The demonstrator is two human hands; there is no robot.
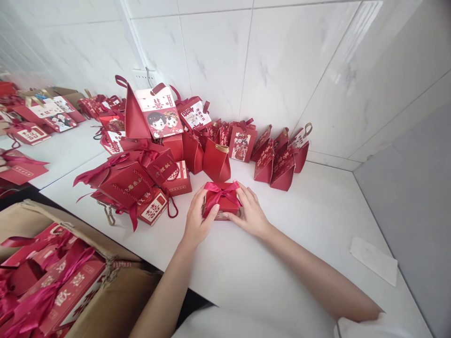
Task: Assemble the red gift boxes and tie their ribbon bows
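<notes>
A small red gift box [221,203] with a pink ribbon bow [222,189] on top rests on the white table in front of me. Around its left side my left hand [200,217] is closed, the thumb against the front. My right hand [249,211] grips the opposite side, its thumb on the lower front edge and its fingers along the far right. Just behind the box stands a red pouch-shaped gift box [216,162] with a gold strap. Part of the held box is hidden by my fingers.
Red gift boxes with ribbons and rope handles [130,183] are piled to the left. Triangular red boxes [282,164] line the tiled wall. At lower left, a cardboard carton [130,286] holds more boxes. A white paper-like piece [373,259] lies at the right; a grey panel [412,188] borders the table.
</notes>
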